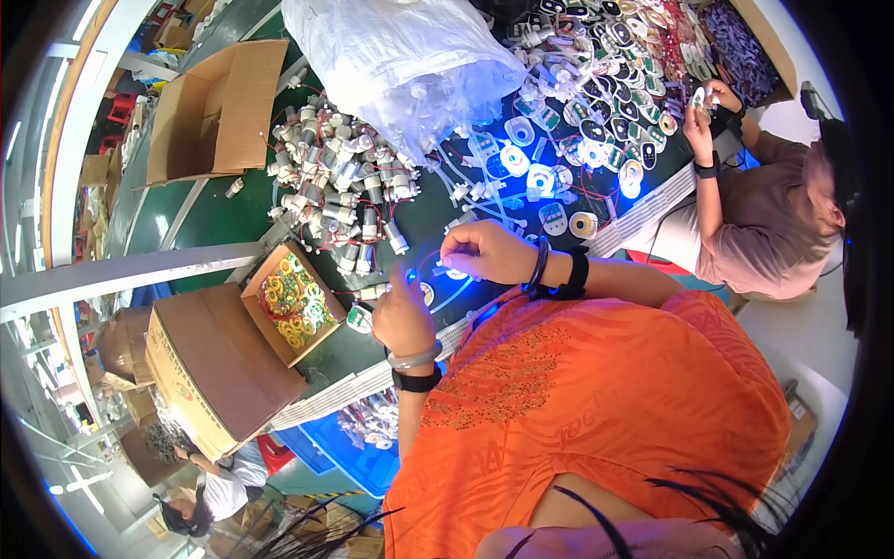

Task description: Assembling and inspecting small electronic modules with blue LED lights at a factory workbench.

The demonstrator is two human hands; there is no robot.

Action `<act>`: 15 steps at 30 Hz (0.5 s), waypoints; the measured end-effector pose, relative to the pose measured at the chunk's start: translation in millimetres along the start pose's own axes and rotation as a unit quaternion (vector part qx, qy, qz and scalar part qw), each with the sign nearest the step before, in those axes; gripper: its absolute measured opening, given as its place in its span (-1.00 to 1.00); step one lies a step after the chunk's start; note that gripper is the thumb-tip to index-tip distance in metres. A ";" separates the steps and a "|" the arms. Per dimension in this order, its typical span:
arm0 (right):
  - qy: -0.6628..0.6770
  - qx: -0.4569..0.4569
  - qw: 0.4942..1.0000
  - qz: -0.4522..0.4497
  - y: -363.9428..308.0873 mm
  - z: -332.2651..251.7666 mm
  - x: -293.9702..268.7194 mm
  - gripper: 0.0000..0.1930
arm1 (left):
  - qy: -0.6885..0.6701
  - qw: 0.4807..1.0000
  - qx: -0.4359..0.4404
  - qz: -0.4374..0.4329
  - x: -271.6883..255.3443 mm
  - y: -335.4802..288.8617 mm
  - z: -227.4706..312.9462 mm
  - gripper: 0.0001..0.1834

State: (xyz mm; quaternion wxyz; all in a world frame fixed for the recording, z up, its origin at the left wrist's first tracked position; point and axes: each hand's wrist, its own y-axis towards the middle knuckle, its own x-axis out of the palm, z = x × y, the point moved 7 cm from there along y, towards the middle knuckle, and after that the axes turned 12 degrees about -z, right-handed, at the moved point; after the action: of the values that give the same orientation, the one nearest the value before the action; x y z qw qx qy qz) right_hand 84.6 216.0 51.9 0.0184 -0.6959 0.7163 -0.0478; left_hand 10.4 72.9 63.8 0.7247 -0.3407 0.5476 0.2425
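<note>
My right hand (484, 252) pinches a small white part with thin tubing (456, 273) just above the green bench (223, 219); my left hand (402, 317) is curled beside it, grip unclear. Risk: the tubing may snag the nearby pile of small wired motors (345, 186), or the part may slip from so slight a pinch.

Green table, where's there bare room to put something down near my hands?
Bare green table shows between the open empty cardboard box and the heap of small white motors. Another strip lies between the motors and the right hand. Crowded: motors, the oval parts beyond, and around the left hand.
</note>
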 end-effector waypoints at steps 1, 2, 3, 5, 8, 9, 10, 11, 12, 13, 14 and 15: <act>-0.007 -0.008 1.000 -0.005 -0.8 0.5 0.6 -0.87 | 0.063 0.994 -0.082 -0.021 -2.4 -0.9 -10.2 -0.69; -0.013 -0.017 1.000 -0.009 -1.6 0.3 1.7 -0.88 | 0.088 0.989 -0.117 -0.017 -6.8 -2.8 -15.1 -0.72; -0.012 -0.019 1.000 -0.008 -2.3 -0.8 2.4 -0.88 | 0.091 0.989 -0.116 -0.016 -9.1 -3.2 -20.2 -0.72; -0.023 -0.026 0.999 -0.004 -3.4 -5.1 3.9 -0.88 | 0.000 0.996 -0.079 0.047 -22.1 -3.2 -30.3 -0.76; -0.107 -0.124 0.986 -0.014 -2.7 -14.6 9.4 -0.88 | -0.194 0.973 -0.017 0.126 -41.6 -8.6 -32.5 -0.78; -0.107 -0.128 0.986 -0.012 -3.1 -18.2 9.2 -0.88 | -0.328 0.936 -0.013 0.129 -41.8 -8.5 -38.1 -0.79; -0.068 -0.094 0.993 -0.038 -3.0 -17.8 11.4 -0.87 | -0.458 0.880 -0.002 0.125 -38.2 -6.9 -37.1 -0.80; -0.027 -0.058 0.996 -0.063 -3.5 -16.4 14.8 -0.86 | -0.457 0.880 0.000 0.126 -37.6 -7.9 -35.5 -0.80; 0.002 -0.041 0.996 -0.075 -2.9 -14.4 17.0 -0.86 | -0.552 0.827 -0.003 0.104 -29.5 -7.9 -37.4 -0.81; 0.001 -0.042 0.996 -0.073 -1.7 -16.3 16.0 -0.86 | -0.641 0.763 -0.006 0.080 -21.4 -7.0 -36.2 -0.82; 0.021 -0.037 0.996 -0.080 -0.9 -17.1 17.6 -0.86 | -0.672 0.738 -0.013 0.068 -18.8 -9.0 -31.1 -0.85; 0.041 -0.031 0.995 -0.087 -0.3 -17.4 19.0 -0.86 | -0.672 0.737 -0.013 0.068 -19.0 -10.0 -26.8 -0.85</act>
State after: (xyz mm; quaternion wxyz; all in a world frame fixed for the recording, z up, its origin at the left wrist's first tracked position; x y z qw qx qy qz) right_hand 82.7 197.7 70.0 -0.0369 -0.7530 0.6546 -0.0555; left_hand -4.6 46.4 79.8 0.8816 -0.0605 -0.0631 0.4639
